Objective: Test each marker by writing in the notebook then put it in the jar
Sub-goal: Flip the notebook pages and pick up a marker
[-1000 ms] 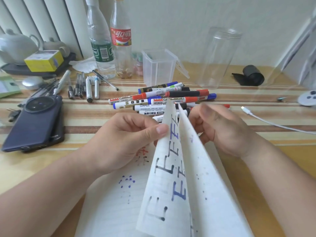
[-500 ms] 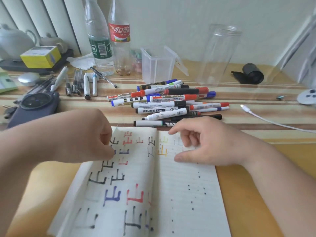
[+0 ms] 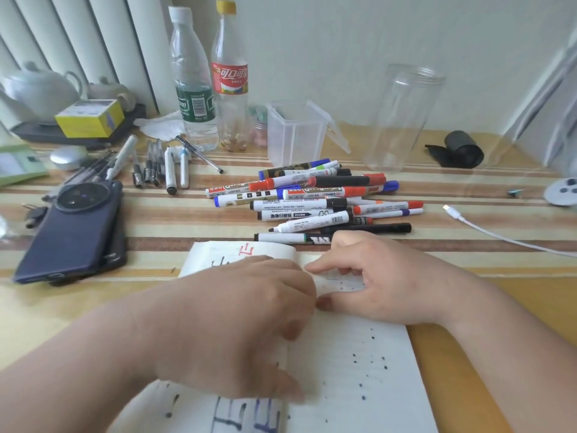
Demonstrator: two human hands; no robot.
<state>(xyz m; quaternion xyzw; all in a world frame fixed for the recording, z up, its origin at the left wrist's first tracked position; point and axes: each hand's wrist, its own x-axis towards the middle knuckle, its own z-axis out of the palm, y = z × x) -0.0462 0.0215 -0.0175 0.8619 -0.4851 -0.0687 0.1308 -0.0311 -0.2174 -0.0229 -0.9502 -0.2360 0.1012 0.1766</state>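
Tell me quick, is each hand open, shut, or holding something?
Left hand: open, pressing on the notebook, holding nothing.
Right hand: open, resting on the notebook's right page, holding nothing.

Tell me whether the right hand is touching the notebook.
Touching. The head view shows the right hand resting its thumb and index finger directly on the right page of the notebook.

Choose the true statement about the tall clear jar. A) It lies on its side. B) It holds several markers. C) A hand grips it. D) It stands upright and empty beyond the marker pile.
D: the jar stands upright with nothing inside, and the markers lie piled in front of it.
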